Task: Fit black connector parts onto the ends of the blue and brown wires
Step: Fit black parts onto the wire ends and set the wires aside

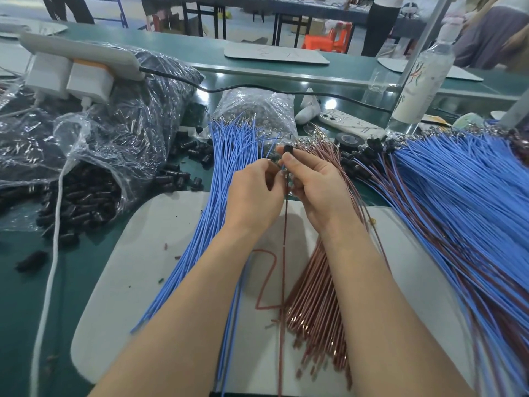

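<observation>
My right hand (315, 181) pinches a small black connector (287, 151) between thumb and fingertips. A brown wire (284, 253) hangs straight down from it over the white mat (143, 253). My left hand (254, 193) is curled beside it and pinches a thin blue wire (272, 149) that points up towards the connector. A loose bundle of blue wires (220, 179) lies under my left hand. A bundle of brown wires (317, 305) lies under my right forearm.
Loose black connectors (83, 202) spill from clear plastic bags at the left. A large pile of blue and brown wires with connectors fitted (458, 202) lies at the right. A phone (350, 124), a tape roll (347, 140), a bottle (423, 78) and a white cable (54, 245) are nearby.
</observation>
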Motion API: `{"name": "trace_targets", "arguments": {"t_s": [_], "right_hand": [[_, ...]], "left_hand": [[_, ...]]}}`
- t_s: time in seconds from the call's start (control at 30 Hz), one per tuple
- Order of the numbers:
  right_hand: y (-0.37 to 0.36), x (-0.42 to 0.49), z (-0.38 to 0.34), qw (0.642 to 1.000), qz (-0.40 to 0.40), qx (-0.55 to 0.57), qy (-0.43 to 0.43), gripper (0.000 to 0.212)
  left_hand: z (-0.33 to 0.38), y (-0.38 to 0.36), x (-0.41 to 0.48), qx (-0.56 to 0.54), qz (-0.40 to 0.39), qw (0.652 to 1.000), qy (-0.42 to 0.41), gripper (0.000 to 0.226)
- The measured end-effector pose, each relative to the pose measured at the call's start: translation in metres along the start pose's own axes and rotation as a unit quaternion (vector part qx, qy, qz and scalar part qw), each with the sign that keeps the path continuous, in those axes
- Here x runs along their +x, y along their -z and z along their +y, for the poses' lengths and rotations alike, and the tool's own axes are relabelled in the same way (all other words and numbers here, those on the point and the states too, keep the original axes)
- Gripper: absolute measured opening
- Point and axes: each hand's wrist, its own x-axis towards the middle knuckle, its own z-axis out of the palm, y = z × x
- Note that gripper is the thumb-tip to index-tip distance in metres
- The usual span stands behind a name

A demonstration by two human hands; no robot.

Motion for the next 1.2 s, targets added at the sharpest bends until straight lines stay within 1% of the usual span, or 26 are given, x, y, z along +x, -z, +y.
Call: {"name": "trace_targets", "arguments": {"t_s": [0.2,0.27,0.33,0.4,0.5,0.6,0.67,0.73,0.83,0.9,0.93,1.0,1.2], "right_hand": [[0.0,0.003,0.005,1.0,0.003,-0.027,-0.01,0.014],[0.001,0.004,0.006,0.999,0.014,-0.051,0.002,0.014],[0.001,0.004,0.006,0.993,0.042,-0.102,0.032,0.016],[0.001,0.004,0.006,0.984,0.069,-0.149,0.066,0.016],[0.0,0.003,0.008,0.976,0.072,-0.184,0.086,0.015],[0.001,0.003,0.009,0.967,0.068,-0.224,0.099,0.013],[0.002,0.003,0.009,0.955,0.063,-0.264,0.119,0.012],[0.002,0.002,0.01,0.942,0.052,-0.306,0.13,0.013],[0.003,0.002,0.008,0.934,0.012,-0.346,0.09,0.017],[0.006,0.003,0.008,0.925,-0.013,-0.375,0.062,0.023],[0.007,0.003,0.007,0.918,-0.017,-0.392,0.062,0.021],[0.007,0.003,0.008,0.901,-0.006,-0.426,0.088,0.013],[0.008,0.002,0.008,0.872,0.039,-0.464,0.149,0.012]], "left_hand": [[-0.005,0.001,0.002,0.04,-0.022,0.999,0.003,0.013],[-0.006,0.001,0.003,0.033,-0.028,0.999,0.003,0.012],[-0.006,0.002,0.003,0.02,-0.032,0.999,0.001,0.007],[-0.005,0.002,0.005,-0.017,-0.017,1.0,0.001,0.001],[-0.005,0.003,0.009,-0.119,0.01,0.992,0.048,0.009],[-0.004,0.006,0.01,-0.206,-0.007,0.975,0.084,0.012],[-0.003,0.007,0.01,-0.226,-0.033,0.97,0.082,0.006],[-0.003,0.008,0.009,-0.243,-0.043,0.964,0.098,0.006],[-0.006,0.011,0.011,-0.254,-0.016,0.959,0.121,0.011],[-0.007,0.013,0.012,-0.215,0.011,0.972,0.098,0.013],[-0.007,0.013,0.012,-0.19,0.019,0.978,0.077,0.013],[-0.005,0.012,0.01,-0.158,0.022,0.986,0.04,0.015],[0.002,0.009,0.006,-0.151,-0.005,0.989,-0.008,0.017]]}}
